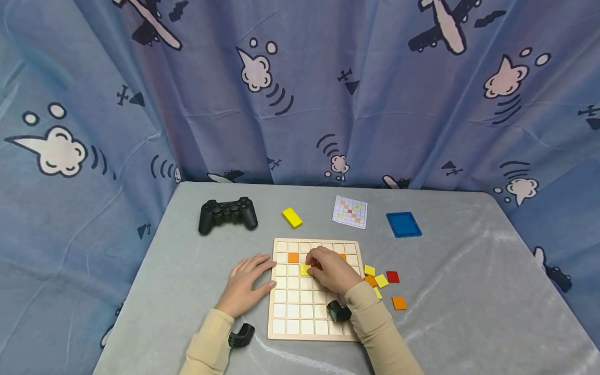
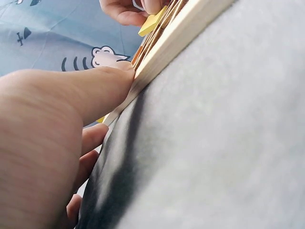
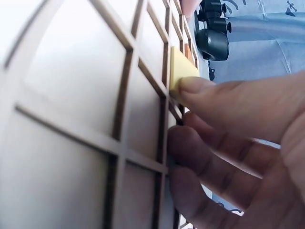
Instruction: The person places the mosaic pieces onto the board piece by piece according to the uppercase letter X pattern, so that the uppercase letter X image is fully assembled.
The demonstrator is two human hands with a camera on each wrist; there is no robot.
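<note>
Head view: the right hand (image 1: 334, 272) pinches a yellow tile (image 1: 304, 270) at the far half of the wooden grid board (image 1: 292, 311); the left hand (image 1: 247, 285), fingers extended, touches its left edge.

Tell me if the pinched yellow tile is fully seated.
Not fully: the left wrist view shows the yellow tile raised above the board.

Long beige sleeves, plain and softly creased, clothe both of a person's arms, the left sleeve (image 1: 209, 338) and right sleeve (image 1: 380, 322) each ending at the wrist above a bare left hand (image 1: 246, 285) and right hand (image 1: 332, 268). A compact black left wrist camera (image 1: 241, 336) shows a curved casing dotted with small holes; the black right wrist camera (image 1: 338, 311) bears a greenish face.
</note>
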